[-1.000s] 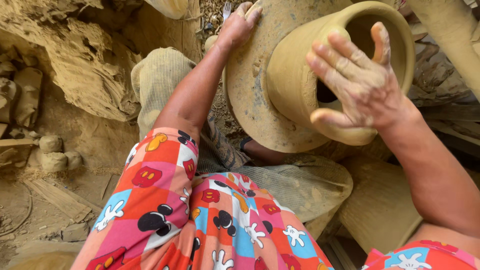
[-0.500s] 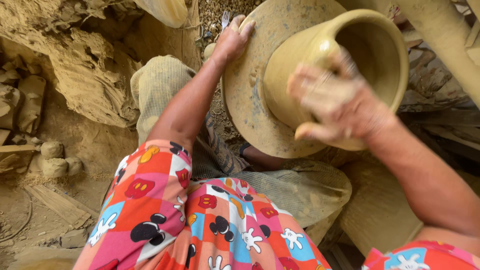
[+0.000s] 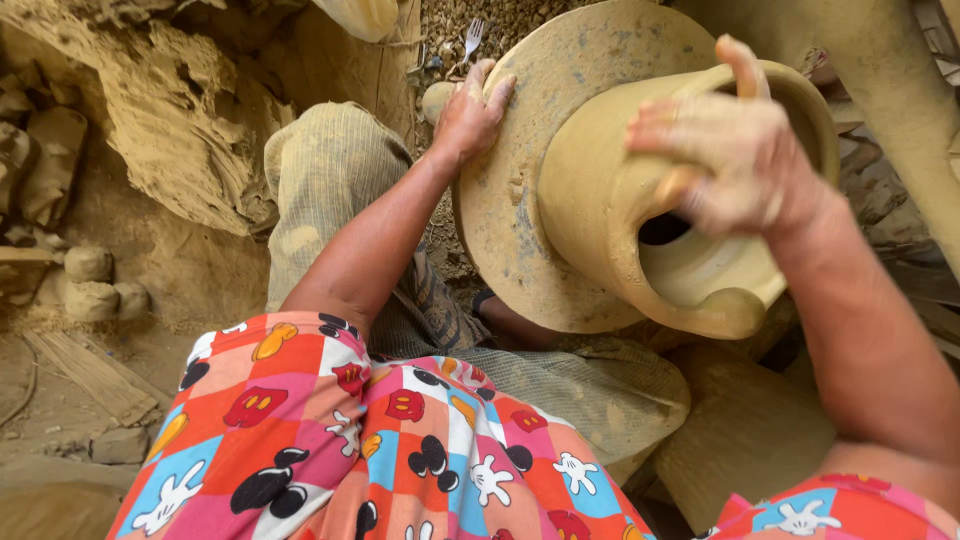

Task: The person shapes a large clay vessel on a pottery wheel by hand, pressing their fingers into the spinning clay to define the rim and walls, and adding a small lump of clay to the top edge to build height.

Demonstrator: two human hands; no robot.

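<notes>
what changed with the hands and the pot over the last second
The right hand, open and spread above the clay pot a second ago, has come down onto the pot's rim, its fingers now curled over the edge near the opening. Nothing was picked up or let go. The left hand stays flat on the edge of the round wheel, and the pot still sits on the wheel in the same spot.

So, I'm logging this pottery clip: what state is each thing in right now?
clay pot: wet, upright on the wheel, mouth open.
wheel disc: clay-smeared, carrying the pot.
left hand: flat on the disc's edge.
right hand: clay-coated, over the pot's rim.
clay lumps: lying on the ground, apart from the wheel.
</notes>
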